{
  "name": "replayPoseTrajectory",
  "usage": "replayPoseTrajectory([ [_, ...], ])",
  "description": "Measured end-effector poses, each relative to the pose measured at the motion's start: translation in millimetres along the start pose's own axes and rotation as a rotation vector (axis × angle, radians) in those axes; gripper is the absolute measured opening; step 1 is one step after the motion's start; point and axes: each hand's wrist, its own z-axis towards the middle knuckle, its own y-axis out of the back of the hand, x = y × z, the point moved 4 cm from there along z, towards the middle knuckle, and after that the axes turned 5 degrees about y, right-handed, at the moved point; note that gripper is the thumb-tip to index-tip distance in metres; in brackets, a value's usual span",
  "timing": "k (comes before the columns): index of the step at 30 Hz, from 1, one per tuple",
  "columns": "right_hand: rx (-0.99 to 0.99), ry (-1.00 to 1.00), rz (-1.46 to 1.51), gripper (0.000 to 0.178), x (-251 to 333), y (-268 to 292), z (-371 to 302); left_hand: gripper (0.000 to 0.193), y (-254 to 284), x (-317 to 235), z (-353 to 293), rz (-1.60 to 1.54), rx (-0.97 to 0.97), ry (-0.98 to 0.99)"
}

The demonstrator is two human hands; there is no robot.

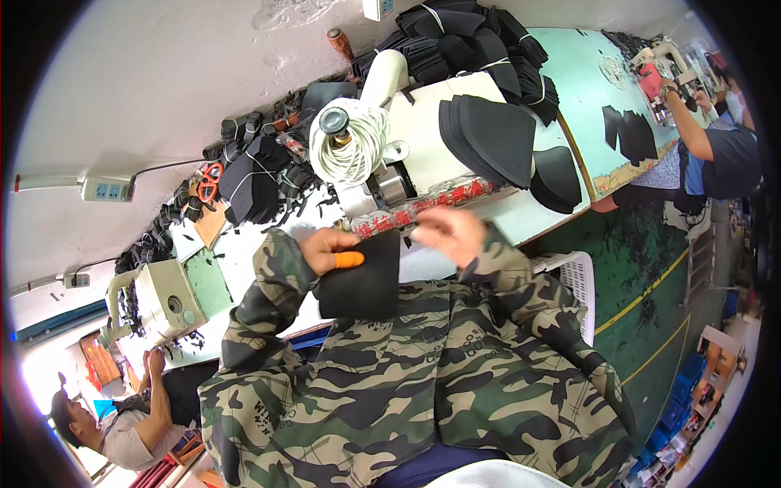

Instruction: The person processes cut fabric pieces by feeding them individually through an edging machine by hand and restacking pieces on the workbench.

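My left hand, an orange cover on its thumb, grips a flat black sheet piece by its upper left edge, in front of my camouflage jacket. To the right of that piece is my right hand, somewhat blurred, its fingers apart and nothing visible in them. Just beyond both hands stands a cream bench machine with a metal cylinder and a bar wrapped in red-marked material. A fanned stack of black cut pieces lies on its plate, with a smaller stack beside it.
A coil of pale cord hangs on the machine. Tied black bundles line the wall, with orange-handled scissors farther left. A white plastic basket is by my right arm. Co-workers sit at left and far right.
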Motion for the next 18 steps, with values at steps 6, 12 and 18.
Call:
replayPoseTrajectory([
  [6,0.078,0.082,-0.254,0.022,-7.3,-38.4,17.4,0.021,-6.6,2.4,24.7,-0.188,-0.149,0.000],
  [12,-0.124,0.206,-0.330,0.014,6.5,-8.9,26.4,0.020,35.0,15.5,16.8,-0.096,-0.336,0.107],
  [18,-0.143,0.205,-0.336,0.016,15.4,7.6,32.7,0.022,50.0,17.2,28.0,0.080,-0.286,0.161],
])
